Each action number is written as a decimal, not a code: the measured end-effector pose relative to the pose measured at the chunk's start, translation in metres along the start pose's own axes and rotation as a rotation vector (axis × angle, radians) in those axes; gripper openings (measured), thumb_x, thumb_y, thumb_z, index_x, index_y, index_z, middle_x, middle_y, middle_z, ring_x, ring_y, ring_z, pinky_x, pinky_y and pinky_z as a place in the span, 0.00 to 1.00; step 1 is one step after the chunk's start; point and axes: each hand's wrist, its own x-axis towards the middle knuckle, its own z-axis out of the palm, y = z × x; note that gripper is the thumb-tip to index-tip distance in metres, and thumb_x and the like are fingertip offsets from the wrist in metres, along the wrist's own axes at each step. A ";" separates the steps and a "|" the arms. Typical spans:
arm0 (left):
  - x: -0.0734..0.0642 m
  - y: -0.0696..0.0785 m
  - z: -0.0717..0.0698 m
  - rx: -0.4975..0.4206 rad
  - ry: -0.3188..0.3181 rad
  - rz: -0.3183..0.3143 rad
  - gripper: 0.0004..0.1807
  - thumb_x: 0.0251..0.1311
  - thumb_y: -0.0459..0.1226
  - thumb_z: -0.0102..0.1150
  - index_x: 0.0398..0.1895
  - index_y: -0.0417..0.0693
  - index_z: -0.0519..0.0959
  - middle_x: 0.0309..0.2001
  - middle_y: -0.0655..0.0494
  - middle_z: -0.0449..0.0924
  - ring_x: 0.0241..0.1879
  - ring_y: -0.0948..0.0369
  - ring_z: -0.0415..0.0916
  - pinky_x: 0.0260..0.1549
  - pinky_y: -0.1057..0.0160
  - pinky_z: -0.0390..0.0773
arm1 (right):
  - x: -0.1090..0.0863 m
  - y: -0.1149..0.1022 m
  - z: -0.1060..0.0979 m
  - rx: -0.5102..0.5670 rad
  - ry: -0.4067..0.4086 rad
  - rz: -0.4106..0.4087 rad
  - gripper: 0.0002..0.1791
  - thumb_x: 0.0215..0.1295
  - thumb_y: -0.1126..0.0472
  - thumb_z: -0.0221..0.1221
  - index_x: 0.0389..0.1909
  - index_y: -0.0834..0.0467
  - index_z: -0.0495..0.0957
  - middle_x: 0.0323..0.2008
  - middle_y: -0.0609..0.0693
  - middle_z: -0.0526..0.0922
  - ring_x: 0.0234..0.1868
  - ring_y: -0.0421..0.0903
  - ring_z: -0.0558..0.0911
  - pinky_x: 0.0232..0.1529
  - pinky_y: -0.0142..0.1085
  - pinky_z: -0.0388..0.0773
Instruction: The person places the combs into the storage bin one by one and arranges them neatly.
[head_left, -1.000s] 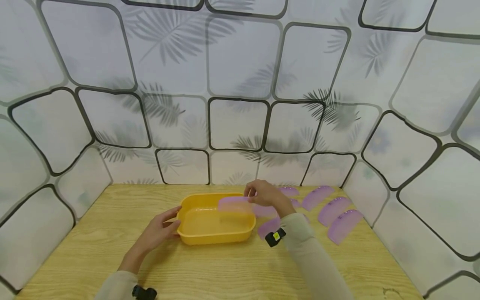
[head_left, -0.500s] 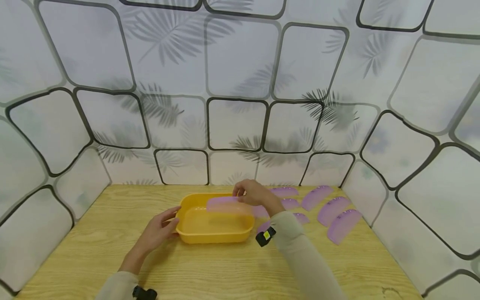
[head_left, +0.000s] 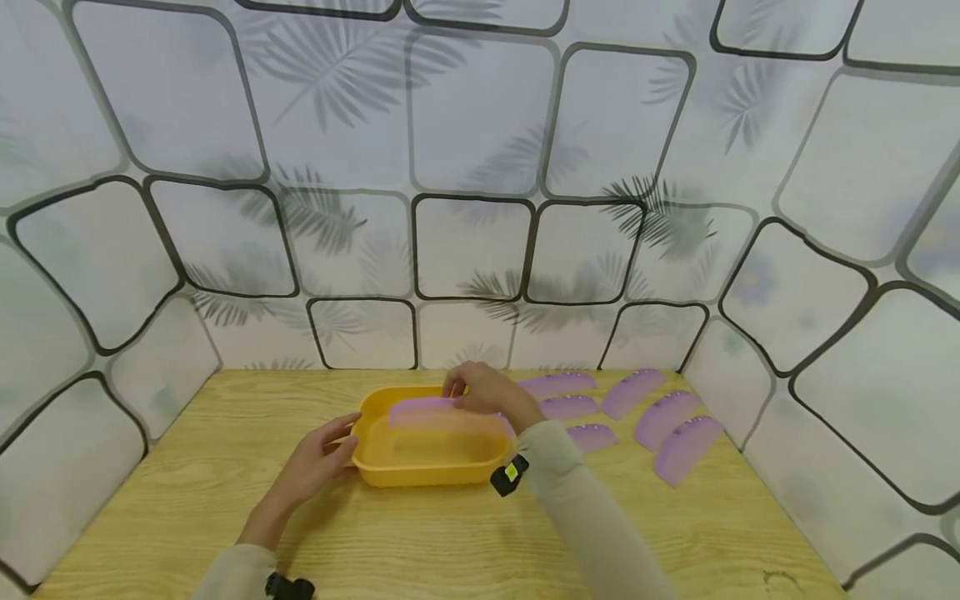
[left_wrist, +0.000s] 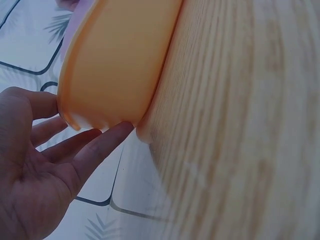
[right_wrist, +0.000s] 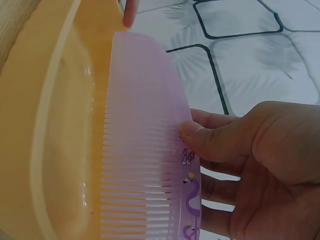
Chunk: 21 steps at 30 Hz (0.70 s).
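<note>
My right hand (head_left: 487,392) pinches a translucent purple comb (right_wrist: 145,125) by its spine, thumb on the near face and fingers behind. Flamingo prints run along that spine. The comb lies lengthwise over the back part of a yellow plastic basin (head_left: 427,479), teeth toward the basin. At the basin's left end, my left hand (head_left: 318,458) touches the outside with extended fingers. The left wrist view shows one finger at the rim and the thumb (left_wrist: 107,145) against the lower end wall of the basin.
Several more purple combs lie on the wooden table (head_left: 420,542) to the right, among them a comb (head_left: 688,450) farthest right and a comb (head_left: 592,436) partly behind my right forearm. A patterned wall covering (head_left: 472,250) rises behind and at both sides.
My right hand has moved left with the comb, carrying it farther over the basin. More of the combs on the table show now. The left hand and basin stay nearly still.
</note>
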 end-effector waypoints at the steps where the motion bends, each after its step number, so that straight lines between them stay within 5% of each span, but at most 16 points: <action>1: 0.000 0.000 0.000 0.002 0.000 0.001 0.30 0.79 0.36 0.50 0.77 0.31 0.59 0.71 0.19 0.62 0.64 0.31 0.75 0.45 0.55 0.90 | 0.001 0.000 0.002 -0.002 -0.001 0.003 0.07 0.71 0.69 0.62 0.43 0.57 0.86 0.45 0.57 0.87 0.49 0.54 0.84 0.53 0.46 0.85; 11: 0.000 -0.003 0.000 -0.009 0.006 0.017 0.30 0.79 0.35 0.50 0.77 0.28 0.59 0.70 0.18 0.62 0.62 0.30 0.75 0.44 0.55 0.90 | 0.007 -0.001 0.012 -0.031 -0.016 0.028 0.07 0.70 0.69 0.62 0.42 0.57 0.87 0.43 0.56 0.87 0.46 0.52 0.85 0.46 0.42 0.87; 21: 0.000 -0.002 0.000 -0.008 0.011 0.011 0.30 0.79 0.35 0.50 0.77 0.29 0.59 0.70 0.18 0.62 0.63 0.29 0.74 0.44 0.55 0.90 | 0.016 -0.007 0.018 -0.022 -0.015 0.002 0.07 0.70 0.69 0.62 0.42 0.57 0.87 0.43 0.56 0.88 0.47 0.52 0.84 0.51 0.45 0.85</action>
